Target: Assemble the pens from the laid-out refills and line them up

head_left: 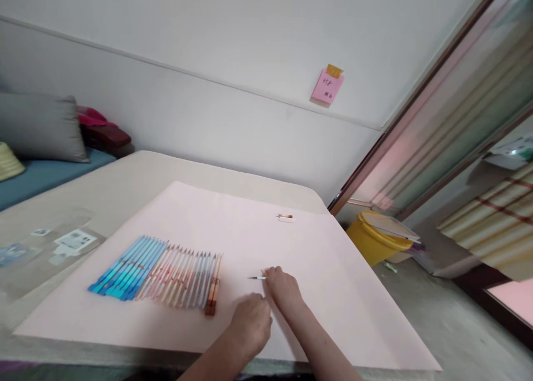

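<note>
My right hand (283,290) is closed over the pink sheet, its fingers pinched round a pen refill (257,277), thin and white with a dark tip pointing left. A bit of orange shows at those fingertips, too small to make out. Just below and to the left, my left hand (251,323) is curled shut; whatever its fingers hold, if anything, is hidden. Left of both hands lies a row of pens side by side: blue pens (129,267), pale pink and white pens (172,275), greyish pens (200,278) and brown-ended pens (212,292).
The pink sheet (333,292) covers much of the beige table (200,170). Small pen parts (285,216) lie near its far edge. Clear plastic packaging (70,241) rests at the left. A yellow bin (372,237) stands beyond the table's right side.
</note>
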`<state>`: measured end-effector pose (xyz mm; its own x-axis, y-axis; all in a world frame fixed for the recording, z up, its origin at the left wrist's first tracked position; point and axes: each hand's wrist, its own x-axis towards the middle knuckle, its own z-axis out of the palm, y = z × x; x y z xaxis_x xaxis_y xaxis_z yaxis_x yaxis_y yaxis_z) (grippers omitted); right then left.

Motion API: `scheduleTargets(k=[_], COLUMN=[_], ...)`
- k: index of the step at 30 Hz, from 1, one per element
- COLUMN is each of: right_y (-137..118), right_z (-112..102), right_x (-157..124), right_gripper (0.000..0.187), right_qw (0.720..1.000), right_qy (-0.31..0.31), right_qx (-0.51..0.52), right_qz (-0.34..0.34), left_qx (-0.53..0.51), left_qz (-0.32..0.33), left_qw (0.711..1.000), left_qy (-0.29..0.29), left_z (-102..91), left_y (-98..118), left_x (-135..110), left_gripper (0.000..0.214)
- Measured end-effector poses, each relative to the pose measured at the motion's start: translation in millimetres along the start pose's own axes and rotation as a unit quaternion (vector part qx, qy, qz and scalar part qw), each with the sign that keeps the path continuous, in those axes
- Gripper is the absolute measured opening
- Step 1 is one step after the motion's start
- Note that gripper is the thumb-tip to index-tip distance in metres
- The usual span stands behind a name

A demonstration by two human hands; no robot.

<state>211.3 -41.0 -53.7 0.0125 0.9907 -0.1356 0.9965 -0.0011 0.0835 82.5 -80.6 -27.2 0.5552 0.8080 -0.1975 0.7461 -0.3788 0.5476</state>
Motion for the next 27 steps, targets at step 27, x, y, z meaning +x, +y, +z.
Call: scheduleTargets(k=[27], right_y=[10], right_z=[-28], right_x=[-26], right_gripper=[0.029], right_qw=[0.984], right_qy=[0.002], right_qx=[0.162], right_qz=[-0.076], left_qx=[-0.641], left_qz=[-0.207], left_qw=[0.725], left_qy=[0.148], left_z=[1.1], left_y=[-28], left_x=[22], left_gripper=[0.021])
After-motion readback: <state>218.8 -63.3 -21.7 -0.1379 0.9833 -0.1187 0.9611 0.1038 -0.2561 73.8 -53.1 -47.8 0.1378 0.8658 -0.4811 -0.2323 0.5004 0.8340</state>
